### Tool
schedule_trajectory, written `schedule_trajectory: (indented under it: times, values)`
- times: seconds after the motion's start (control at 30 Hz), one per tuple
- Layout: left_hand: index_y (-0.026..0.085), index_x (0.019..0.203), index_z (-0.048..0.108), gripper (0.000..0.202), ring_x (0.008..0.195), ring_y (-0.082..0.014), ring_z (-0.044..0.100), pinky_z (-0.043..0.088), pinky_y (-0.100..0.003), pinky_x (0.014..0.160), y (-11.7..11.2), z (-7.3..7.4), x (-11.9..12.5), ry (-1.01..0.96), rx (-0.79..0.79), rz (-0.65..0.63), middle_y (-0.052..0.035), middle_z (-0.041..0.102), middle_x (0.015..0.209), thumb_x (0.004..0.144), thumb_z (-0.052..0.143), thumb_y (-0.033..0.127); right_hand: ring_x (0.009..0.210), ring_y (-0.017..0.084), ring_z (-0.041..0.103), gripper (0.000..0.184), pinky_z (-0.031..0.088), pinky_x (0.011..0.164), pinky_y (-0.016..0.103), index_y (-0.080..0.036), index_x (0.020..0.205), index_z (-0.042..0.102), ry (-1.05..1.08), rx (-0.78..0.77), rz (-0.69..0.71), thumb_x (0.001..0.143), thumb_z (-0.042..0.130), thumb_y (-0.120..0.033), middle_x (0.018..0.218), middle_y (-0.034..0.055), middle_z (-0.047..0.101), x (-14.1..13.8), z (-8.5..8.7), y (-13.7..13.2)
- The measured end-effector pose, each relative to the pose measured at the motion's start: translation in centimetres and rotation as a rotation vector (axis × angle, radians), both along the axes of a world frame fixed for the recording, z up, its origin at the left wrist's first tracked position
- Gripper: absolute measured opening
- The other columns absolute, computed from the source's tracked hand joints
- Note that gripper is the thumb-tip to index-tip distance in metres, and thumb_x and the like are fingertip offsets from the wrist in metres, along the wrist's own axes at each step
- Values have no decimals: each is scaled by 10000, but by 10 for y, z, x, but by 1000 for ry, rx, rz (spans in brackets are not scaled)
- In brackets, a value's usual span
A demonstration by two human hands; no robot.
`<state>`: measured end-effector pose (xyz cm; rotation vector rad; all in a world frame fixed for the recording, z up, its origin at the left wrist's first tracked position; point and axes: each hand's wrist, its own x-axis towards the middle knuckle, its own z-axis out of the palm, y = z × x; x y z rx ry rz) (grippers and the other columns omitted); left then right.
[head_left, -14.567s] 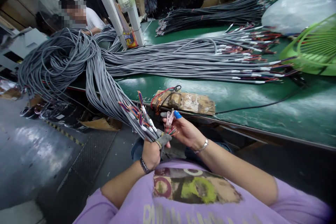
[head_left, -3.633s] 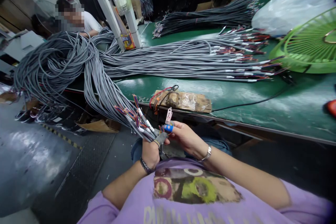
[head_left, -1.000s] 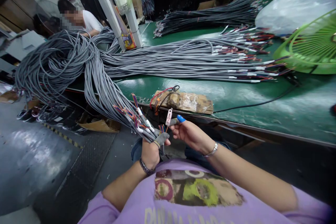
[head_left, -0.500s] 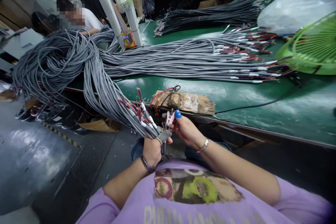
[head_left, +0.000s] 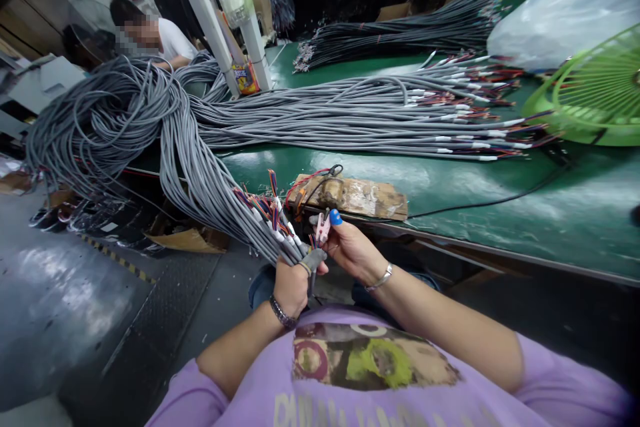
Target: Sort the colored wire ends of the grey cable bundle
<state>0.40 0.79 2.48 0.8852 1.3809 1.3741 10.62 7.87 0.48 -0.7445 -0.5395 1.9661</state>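
Observation:
My left hand is closed round the end of a bundle of grey cables, a grey cover on its thumb. White-banded ends with bare coloured wires fan out beyond its fingers. My right hand, a blue cover on one fingertip, pinches a small pink clip that looks like a clothespin. The clip is at the coloured wires just above my left thumb; whether its jaws grip them I cannot tell. Behind the hands, a worn wooden block with red and black leads lies at the bench edge.
Many grey cables stretch along the green bench, with a big coil at the left. Black cables, a plastic bag and a green fan are farther back. A white post rises near a seated person.
The pink clip in my right hand has tilted more upright and shifted slightly left. The wire ends by my left hand have moved a little to the right. Both grips stay closed.

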Motion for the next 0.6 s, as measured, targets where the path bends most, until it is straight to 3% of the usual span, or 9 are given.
schedule_trajectory:
  times: [0.2, 0.43, 0.6]
  values:
    - [163, 467, 624, 330, 477, -120, 544, 444, -253, 552, -1, 3, 1, 0, 13, 2, -11, 588, 453, 712, 732, 355, 566, 126, 521, 478, 430, 535, 256, -160, 734, 685, 23, -5, 22, 647, 744, -626, 601, 6, 598, 0, -3, -3]
    - [170, 504, 643, 321, 524, -135, 571, 451, -265, 587, -8, -1, 0, 16, 90, -2, -15, 616, 495, 765, 699, 350, 561, 114, 519, 550, 437, 533, 243, -176, 764, 656, 46, -20, 136, 745, 575, -720, 675, 19, 616, 5, -5, -5]
    - [179, 498, 643, 330, 548, -136, 579, 470, -279, 650, -14, -2, -4, 41, 78, -7, -13, 629, 517, 769, 696, 359, 586, 105, 530, 504, 454, 552, 227, -180, 834, 684, 77, -54, 208, 791, 572, -670, 725, 26, 632, 13, 2, -7]
